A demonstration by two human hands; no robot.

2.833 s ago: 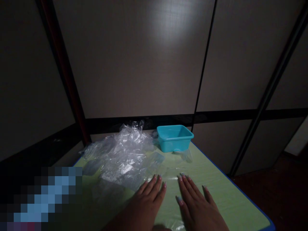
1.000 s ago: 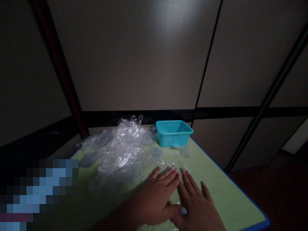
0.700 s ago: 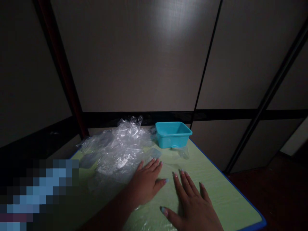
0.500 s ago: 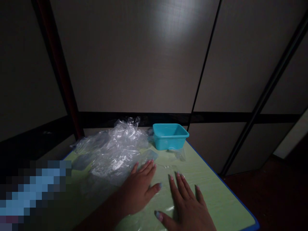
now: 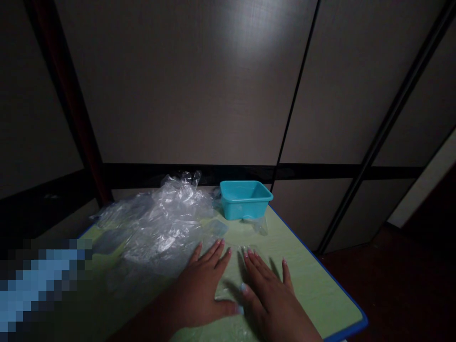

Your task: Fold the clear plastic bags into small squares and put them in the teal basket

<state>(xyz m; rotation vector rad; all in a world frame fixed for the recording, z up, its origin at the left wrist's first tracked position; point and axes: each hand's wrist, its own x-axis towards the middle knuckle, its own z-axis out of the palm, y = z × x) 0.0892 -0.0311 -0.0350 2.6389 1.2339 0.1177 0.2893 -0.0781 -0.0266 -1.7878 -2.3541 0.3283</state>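
Both hands are spread low over a clear plastic bag (image 5: pixel 233 285) that lies flat on the green tabletop. My left hand (image 5: pixel 201 285) rests palm down with its fingers apart, beside the crumpled pile of clear plastic bags (image 5: pixel 166 223). To its right, my right hand (image 5: pixel 269 294) is also palm down with fingers stretched out; shadow under it suggests it is slightly raised. The two thumbs point toward each other, close together. Much of the flat bag is hidden under the hands, and its edges are hard to make out.
A turquoise plastic basin (image 5: pixel 245 206) stands at the far end of the green table (image 5: pixel 313 289), a scrap of clear plastic (image 5: pixel 259 225) at its front. The table has a blue edge. Behind it rise wardrobe panels (image 5: pixel 199 95). A pixelated patch covers the lower left.
My right hand has moved left and closer to my left hand, its thumb now near the left thumb. The whole view has shifted slightly, so the basin and pile appear further left.
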